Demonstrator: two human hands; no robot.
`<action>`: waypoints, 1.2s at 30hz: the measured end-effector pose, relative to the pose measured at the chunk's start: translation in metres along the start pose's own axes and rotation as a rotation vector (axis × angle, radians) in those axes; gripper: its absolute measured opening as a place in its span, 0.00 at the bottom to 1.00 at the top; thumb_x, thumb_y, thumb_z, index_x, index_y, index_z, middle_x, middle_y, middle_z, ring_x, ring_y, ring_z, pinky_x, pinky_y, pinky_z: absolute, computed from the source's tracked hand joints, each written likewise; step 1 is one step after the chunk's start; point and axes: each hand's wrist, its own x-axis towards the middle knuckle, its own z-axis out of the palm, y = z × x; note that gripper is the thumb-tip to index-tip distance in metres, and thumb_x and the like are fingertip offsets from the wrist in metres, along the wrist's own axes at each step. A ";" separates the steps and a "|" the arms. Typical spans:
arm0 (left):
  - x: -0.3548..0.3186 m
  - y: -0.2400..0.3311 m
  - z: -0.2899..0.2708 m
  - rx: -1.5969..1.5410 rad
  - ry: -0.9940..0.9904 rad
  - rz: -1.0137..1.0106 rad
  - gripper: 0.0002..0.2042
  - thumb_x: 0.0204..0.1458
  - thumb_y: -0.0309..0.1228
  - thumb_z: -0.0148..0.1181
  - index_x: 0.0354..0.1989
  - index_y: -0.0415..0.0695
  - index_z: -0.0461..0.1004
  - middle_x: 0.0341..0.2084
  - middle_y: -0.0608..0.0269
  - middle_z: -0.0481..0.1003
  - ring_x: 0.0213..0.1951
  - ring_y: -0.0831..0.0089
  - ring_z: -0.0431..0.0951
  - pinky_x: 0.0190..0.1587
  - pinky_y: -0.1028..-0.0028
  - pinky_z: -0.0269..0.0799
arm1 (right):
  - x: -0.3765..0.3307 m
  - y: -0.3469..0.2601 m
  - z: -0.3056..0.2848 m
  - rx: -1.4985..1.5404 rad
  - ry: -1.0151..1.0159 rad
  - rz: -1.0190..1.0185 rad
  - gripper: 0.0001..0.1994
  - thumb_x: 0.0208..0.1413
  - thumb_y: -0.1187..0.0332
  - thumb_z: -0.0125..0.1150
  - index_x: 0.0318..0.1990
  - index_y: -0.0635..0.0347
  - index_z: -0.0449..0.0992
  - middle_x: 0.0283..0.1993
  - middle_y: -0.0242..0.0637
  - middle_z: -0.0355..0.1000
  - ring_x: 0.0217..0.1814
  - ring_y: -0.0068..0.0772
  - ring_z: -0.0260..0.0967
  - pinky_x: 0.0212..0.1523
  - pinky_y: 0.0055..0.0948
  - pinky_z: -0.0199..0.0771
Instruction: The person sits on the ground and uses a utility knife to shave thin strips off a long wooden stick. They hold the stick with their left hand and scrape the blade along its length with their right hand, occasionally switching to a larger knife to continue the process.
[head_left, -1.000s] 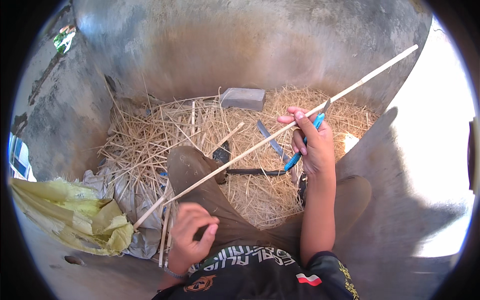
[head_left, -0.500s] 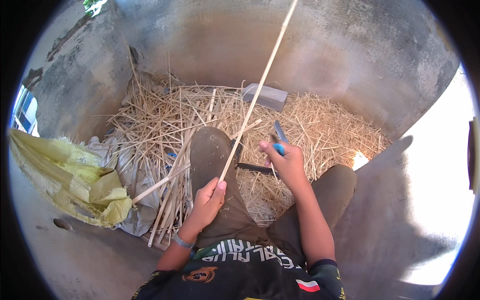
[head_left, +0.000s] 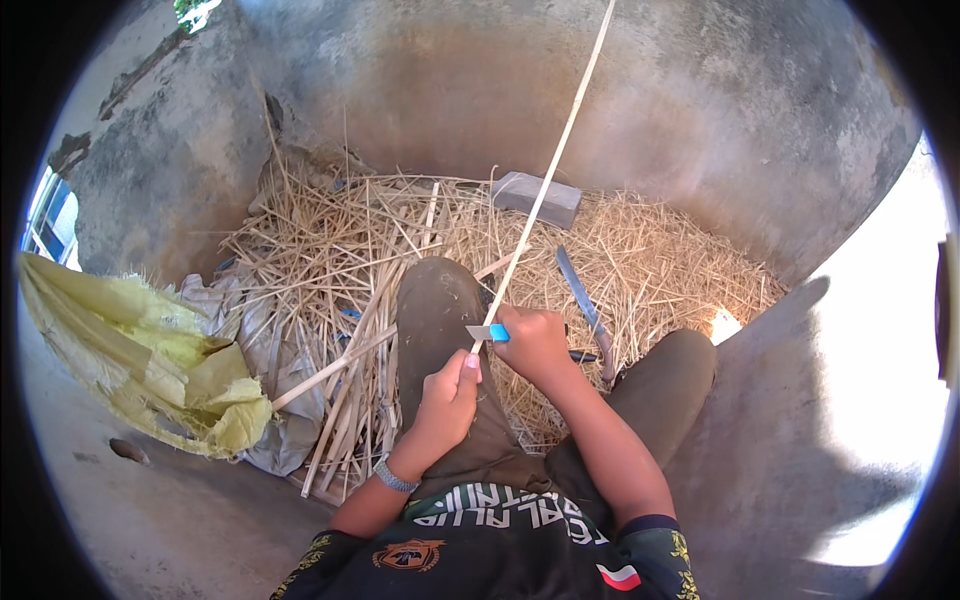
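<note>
A long, thin bamboo strip slants from my lap up and to the right, past the upper edge of the view. My left hand is closed round its lower end over my left thigh, thumb on top. Just above that thumb, my right hand grips a small blue-handled knife. Its short blade lies across the strip and points left. A longer knife with a dark blade and brown handle lies on the shavings between my legs, beyond my right hand.
Pale shavings and loose strips cover the ground ahead. A grey block stands near the concrete wall. Torn yellow sacking hangs at the left, where a thicker stick sticks out toward my left knee.
My right hand has moved left and down, bringing the small knife's blade onto the strip. My left hand and the strip's lower end have shifted slightly right. The longer knife is now in fuller view.
</note>
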 end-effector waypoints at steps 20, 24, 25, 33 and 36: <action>-0.005 0.035 0.026 0.473 -0.014 0.217 0.11 0.68 0.34 0.50 0.36 0.41 0.67 0.14 0.45 0.71 0.20 0.40 0.74 0.22 0.51 0.67 | 0.086 0.102 -0.087 -0.582 0.117 0.648 0.10 0.55 0.63 0.62 0.33 0.61 0.81 0.28 0.50 0.79 0.33 0.53 0.80 0.36 0.49 0.79; 0.002 0.054 0.029 0.830 0.104 0.410 0.08 0.65 0.33 0.54 0.35 0.43 0.69 0.17 0.54 0.72 0.19 0.51 0.76 0.23 0.59 0.73 | 0.073 0.138 -0.118 -0.297 0.330 0.806 0.12 0.56 0.64 0.62 0.29 0.65 0.80 0.25 0.50 0.77 0.29 0.47 0.77 0.34 0.46 0.74; 0.016 0.060 0.030 0.916 0.125 0.458 0.07 0.64 0.32 0.56 0.35 0.44 0.69 0.19 0.57 0.73 0.19 0.55 0.78 0.23 0.61 0.75 | 0.058 0.158 -0.117 -0.201 0.396 0.830 0.12 0.56 0.64 0.62 0.29 0.66 0.79 0.24 0.49 0.76 0.27 0.45 0.75 0.32 0.46 0.73; 0.089 0.096 0.038 1.324 0.413 1.020 0.09 0.47 0.29 0.61 0.38 0.43 0.76 0.21 0.69 0.69 0.22 0.76 0.73 0.23 0.77 0.67 | 0.041 0.187 -0.115 0.378 0.507 0.900 0.15 0.56 0.61 0.71 0.26 0.59 0.74 0.16 0.27 0.62 0.15 0.19 0.57 0.18 0.27 0.57; 0.096 0.105 0.041 1.290 0.441 1.167 0.12 0.46 0.29 0.61 0.39 0.41 0.78 0.20 0.69 0.66 0.23 0.75 0.70 0.26 0.75 0.63 | 0.039 0.176 -0.121 0.403 0.498 0.947 0.16 0.60 0.63 0.68 0.27 0.54 0.65 0.14 0.25 0.58 0.10 0.18 0.52 0.11 0.24 0.50</action>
